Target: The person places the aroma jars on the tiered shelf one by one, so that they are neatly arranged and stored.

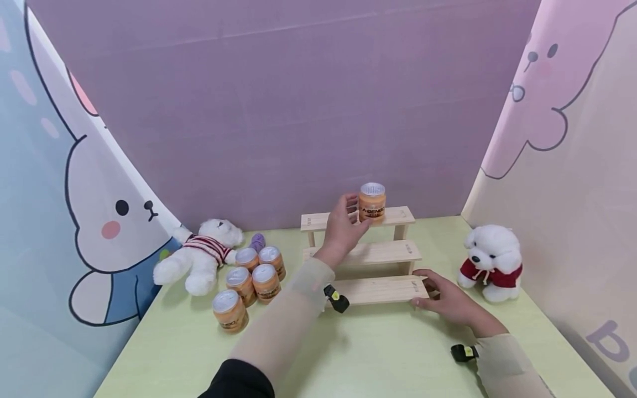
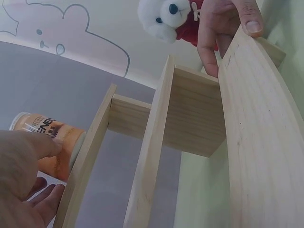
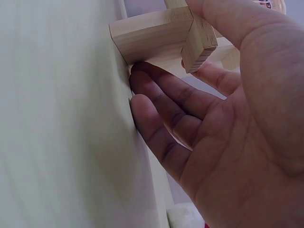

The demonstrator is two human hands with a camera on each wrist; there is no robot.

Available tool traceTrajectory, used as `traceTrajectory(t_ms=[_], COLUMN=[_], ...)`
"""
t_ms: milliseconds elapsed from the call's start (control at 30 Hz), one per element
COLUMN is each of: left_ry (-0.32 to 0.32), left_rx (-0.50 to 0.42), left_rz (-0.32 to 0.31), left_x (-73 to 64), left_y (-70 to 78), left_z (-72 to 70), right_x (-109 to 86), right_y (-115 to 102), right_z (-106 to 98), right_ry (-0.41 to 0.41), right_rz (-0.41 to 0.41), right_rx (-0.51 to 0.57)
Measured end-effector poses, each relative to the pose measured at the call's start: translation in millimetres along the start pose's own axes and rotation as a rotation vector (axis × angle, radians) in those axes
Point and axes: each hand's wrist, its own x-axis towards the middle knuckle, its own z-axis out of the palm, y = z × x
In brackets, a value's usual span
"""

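An orange jar [image 1: 372, 204] with a clear ribbed lid stands upright on the top shelf of a three-step wooden display rack [image 1: 368, 253]. My left hand [image 1: 343, 229] holds this jar from the left, thumb across its lower front and curved fingers at its side. In the left wrist view the jar [image 2: 64, 161] sits with its base along the shelf board. With my right hand [image 1: 448, 301] I grip the right end of the lowest shelf. Its thumb lies over the board's corner, and in the right wrist view the lower fingers [image 3: 156, 95] reach down beside the tabletop.
Several matching orange jars [image 1: 266, 282] stand grouped left of the rack. Behind them are a purple ball [image 1: 257, 242] and a white plush toy [image 1: 204, 254] in a striped shirt. A white plush dog [image 1: 492, 262] in red sits on the right. Printed walls enclose the pale green table [image 1: 378, 359].
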Motion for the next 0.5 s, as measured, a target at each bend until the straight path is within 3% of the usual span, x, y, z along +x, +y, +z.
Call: traceTrajectory(t_ms=[233,500], left_ry=[0.004,0.008], left_rx=[-0.007,0.047], left_rz=[-0.015,0.036], left_x=[-6.5,-17.2], left_y=[-3.3,-9.3], left_z=[-7.6,-20.5], right_x=[0.4,-0.7], right_y=[1.0,2.9], right_z=[-0.2,-0.1], right_ry=[-0.005,-0.005], right_rz=[-0.016,-0.048], right_rx=[0.007,0.025])
